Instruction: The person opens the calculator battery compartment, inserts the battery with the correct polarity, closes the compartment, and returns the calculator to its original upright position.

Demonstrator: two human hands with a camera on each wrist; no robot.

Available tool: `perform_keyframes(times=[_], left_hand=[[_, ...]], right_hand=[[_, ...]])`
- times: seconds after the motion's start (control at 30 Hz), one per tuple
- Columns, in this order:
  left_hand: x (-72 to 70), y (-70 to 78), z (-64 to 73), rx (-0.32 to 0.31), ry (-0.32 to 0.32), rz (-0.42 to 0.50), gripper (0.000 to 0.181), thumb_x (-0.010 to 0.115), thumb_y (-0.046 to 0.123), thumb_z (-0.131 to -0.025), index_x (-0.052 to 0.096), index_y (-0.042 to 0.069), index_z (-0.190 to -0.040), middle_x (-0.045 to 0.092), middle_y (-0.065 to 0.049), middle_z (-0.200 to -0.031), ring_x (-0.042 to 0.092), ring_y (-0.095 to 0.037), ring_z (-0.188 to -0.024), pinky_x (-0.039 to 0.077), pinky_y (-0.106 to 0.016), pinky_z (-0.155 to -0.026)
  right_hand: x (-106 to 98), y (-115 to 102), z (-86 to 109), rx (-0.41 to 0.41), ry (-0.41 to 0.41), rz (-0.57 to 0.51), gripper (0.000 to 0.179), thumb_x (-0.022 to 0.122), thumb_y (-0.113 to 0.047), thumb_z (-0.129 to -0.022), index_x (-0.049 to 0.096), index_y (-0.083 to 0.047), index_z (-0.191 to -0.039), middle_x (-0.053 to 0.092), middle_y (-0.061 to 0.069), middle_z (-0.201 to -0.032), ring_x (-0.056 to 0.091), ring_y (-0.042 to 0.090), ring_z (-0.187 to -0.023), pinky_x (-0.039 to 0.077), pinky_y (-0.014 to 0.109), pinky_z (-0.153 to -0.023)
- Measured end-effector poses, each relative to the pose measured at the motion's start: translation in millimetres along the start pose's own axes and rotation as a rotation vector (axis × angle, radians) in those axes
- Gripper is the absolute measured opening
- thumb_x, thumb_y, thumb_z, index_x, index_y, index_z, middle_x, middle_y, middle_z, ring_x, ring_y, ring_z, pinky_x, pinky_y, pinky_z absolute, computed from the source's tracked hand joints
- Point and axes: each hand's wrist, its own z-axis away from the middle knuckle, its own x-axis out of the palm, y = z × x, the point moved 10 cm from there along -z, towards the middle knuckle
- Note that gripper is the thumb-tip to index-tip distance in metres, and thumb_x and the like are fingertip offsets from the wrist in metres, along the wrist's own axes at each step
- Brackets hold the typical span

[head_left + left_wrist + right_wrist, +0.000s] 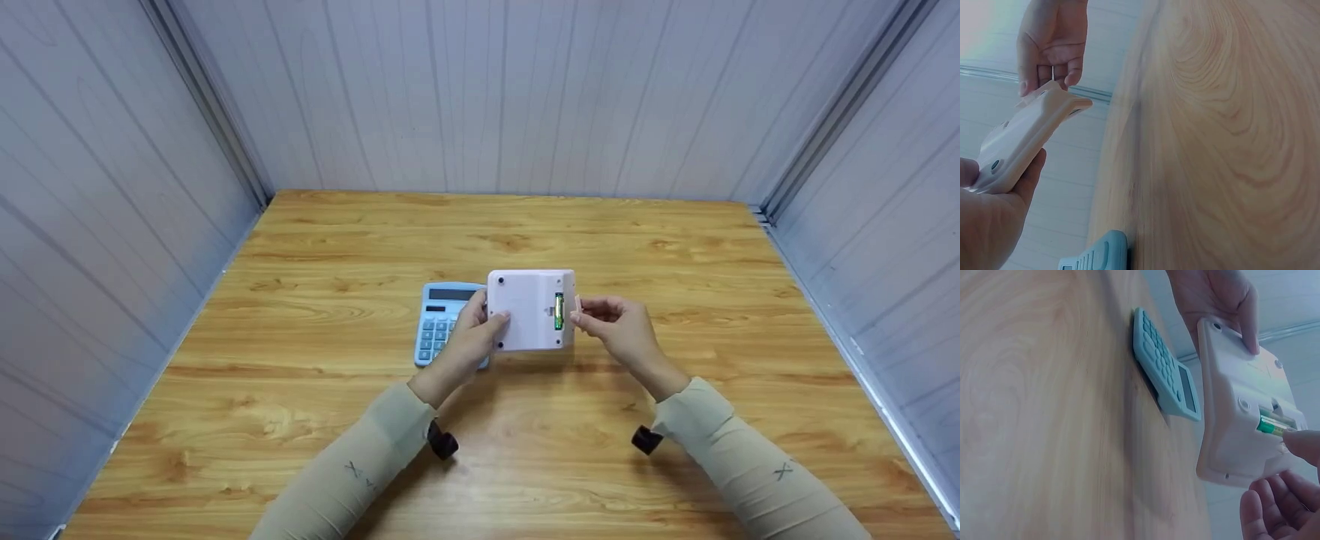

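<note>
A pale pink calculator [530, 300] is held above the table, its back toward the head camera. My left hand [474, 330] grips its left edge, thumb on the back and fingers underneath. Near its right edge, the battery slot is uncovered and a green battery [559, 311] lies in it. My right hand [619, 326] pinches a small pale battery cover [578, 304] beside that edge; the fingers partly hide it. Lying on the table behind the left hand, a light blue calculator [441, 322] faces up, partly covered by the hand and the pink calculator.
The wood-grain table [337, 255] extends around both hands. Pale panelled walls [480, 97] enclose it at the back and on both sides. Black wrist cameras [442, 444] hang below the sleeves.
</note>
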Motion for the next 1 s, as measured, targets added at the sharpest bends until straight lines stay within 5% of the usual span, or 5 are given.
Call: perform_keyframes(times=[1.0], left_hand=[[6.7,6.2,-0.9,0.042,-0.038,-0.033,0.048,0.044,0.008,-0.114,0.038,0.007,-0.162,0.059,-0.019,-0.157,0.062,-0.037,-0.143,0.058,-0.051,-0.112]], right_hand=[[18.7,-14.8,-0.7,-0.056,0.044,-0.097,0.027,0.084,-0.007,-0.094,0.074,0.009,-0.115,0.075,0.002,-0.093,0.069,0.011,-0.082,0.064,0.022,-0.073]])
